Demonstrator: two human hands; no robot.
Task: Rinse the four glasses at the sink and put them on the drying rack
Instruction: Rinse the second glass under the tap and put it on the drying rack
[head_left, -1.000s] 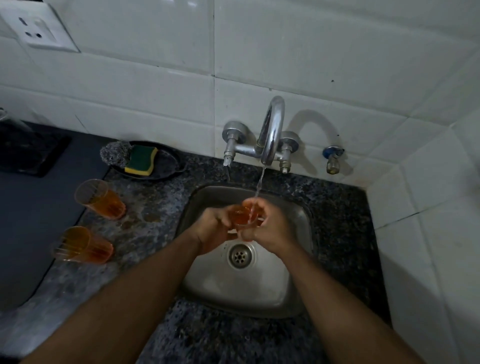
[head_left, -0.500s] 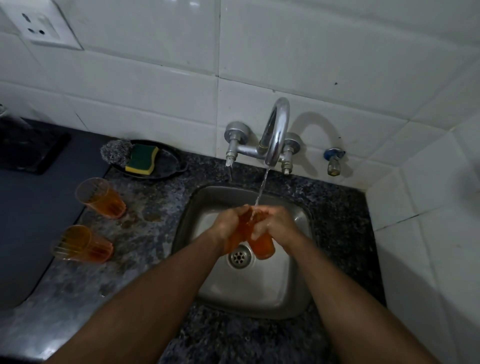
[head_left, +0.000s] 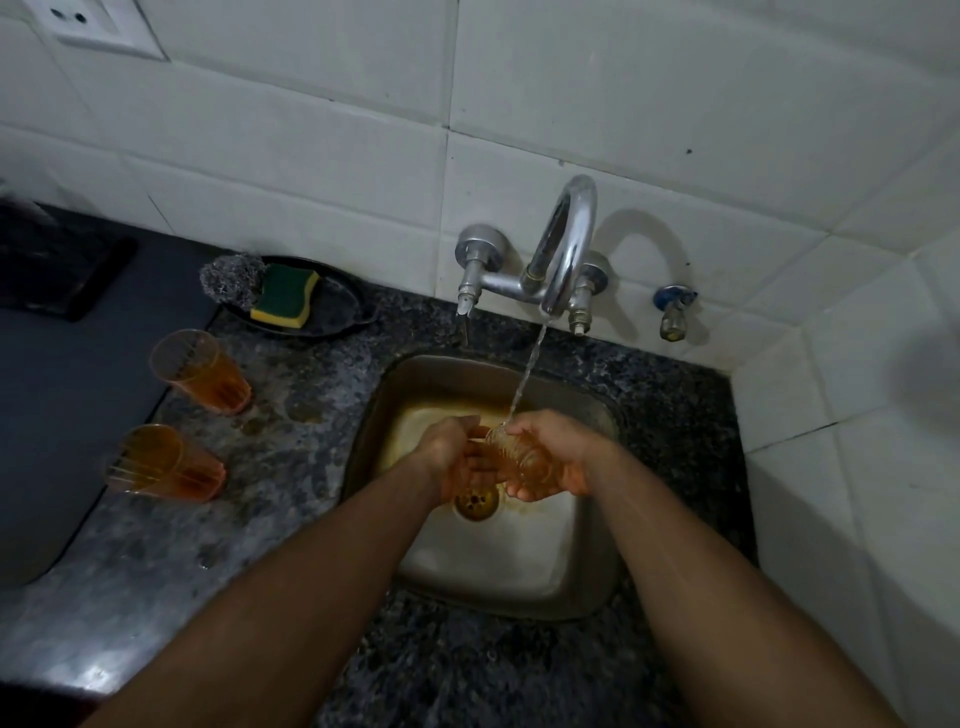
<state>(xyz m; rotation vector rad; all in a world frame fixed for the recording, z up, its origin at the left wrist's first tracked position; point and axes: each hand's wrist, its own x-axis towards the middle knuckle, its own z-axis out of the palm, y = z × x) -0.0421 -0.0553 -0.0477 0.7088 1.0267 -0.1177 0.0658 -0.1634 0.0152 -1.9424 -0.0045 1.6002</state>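
An orange ribbed glass (head_left: 519, 457) is held over the steel sink (head_left: 597, 561), tilted with its mouth toward the left. My right hand (head_left: 558, 454) grips its body. My left hand (head_left: 457, 457) is at its rim, fingers against the mouth. Water from the chrome tap (head_left: 563, 244) runs down onto the glass near its rim. Two more orange glasses stand on the granite counter at the left, one further back (head_left: 202, 371) and one nearer (head_left: 161, 462). I see no drying rack.
A black dish (head_left: 332, 306) holding a green-yellow sponge (head_left: 284, 296) and a steel scrubber (head_left: 231, 278) sits behind the glasses. A dark grey mat (head_left: 62, 374) covers the counter's left. A small valve (head_left: 674, 312) projects from the tiled wall on the right. The drain (head_left: 475, 501) lies under my hands.
The glass has tipped from hanging down to lying sideways, and my hands have spread slightly. Orange-tinted water now pools at the back of the sink.
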